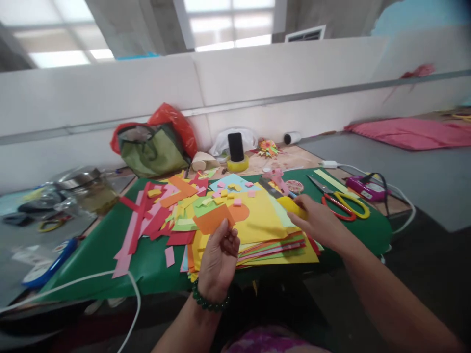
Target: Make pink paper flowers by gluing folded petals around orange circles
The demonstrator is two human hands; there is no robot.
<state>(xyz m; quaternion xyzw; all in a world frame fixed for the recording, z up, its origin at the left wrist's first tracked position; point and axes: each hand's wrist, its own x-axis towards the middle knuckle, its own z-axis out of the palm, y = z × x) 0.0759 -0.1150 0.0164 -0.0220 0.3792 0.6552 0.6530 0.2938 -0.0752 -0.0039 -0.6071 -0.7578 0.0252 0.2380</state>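
My left hand (221, 252), with a dark green bead bracelet at its wrist, is closed on a piece of orange paper (211, 219) above the stack of coloured paper (267, 211). An orange paper circle (239, 212) lies on the top yellow sheet, just beyond my left fingertips. My right hand (312, 218) grips a yellow rounded thing (290, 207) over the right side of the stack; its exact kind is partly hidden by my fingers. Small folded paper bits (237, 202) in pink and yellow are scattered behind the orange piece.
Paper strips and scraps (158, 206) cover the green mat (95, 264) on the left. Scissors (340, 201) with red and yellow handles lie at right, near a pink glue gun (277, 180). A phone (236, 147) stands upright in a yellow tape roll (238, 164). A white cable (134, 289) crosses the front left.
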